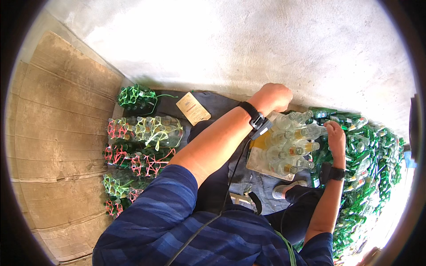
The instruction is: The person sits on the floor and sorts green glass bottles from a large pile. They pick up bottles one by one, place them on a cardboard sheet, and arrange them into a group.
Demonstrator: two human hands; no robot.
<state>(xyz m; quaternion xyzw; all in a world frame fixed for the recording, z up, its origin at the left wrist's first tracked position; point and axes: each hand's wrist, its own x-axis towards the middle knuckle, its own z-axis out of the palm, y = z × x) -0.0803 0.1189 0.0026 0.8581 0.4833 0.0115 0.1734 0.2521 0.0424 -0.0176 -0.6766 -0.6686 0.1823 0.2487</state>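
Several clear glass bottles [284,153] stand close together on a pale board [262,166] on the floor in front of me, a little to the right. My right hand [336,137] is closed at the mouth of a clear bottle [315,130] at the group's right edge, fingertips pinched round its neck. Beyond the group, close to the wall, my left hand [276,96] is curled with its back toward me. Its fingers are folded underneath, and whatever they hold is hidden.
A large heap of green bottles [361,164] lies along the right. Bottle bundles tied with red and green string [144,131] line the left, beside a cardboard sheet [66,142]. A flat tan piece of card [193,108] lies near the white wall [248,44]. Dark sheeting [239,177] covers the floor.
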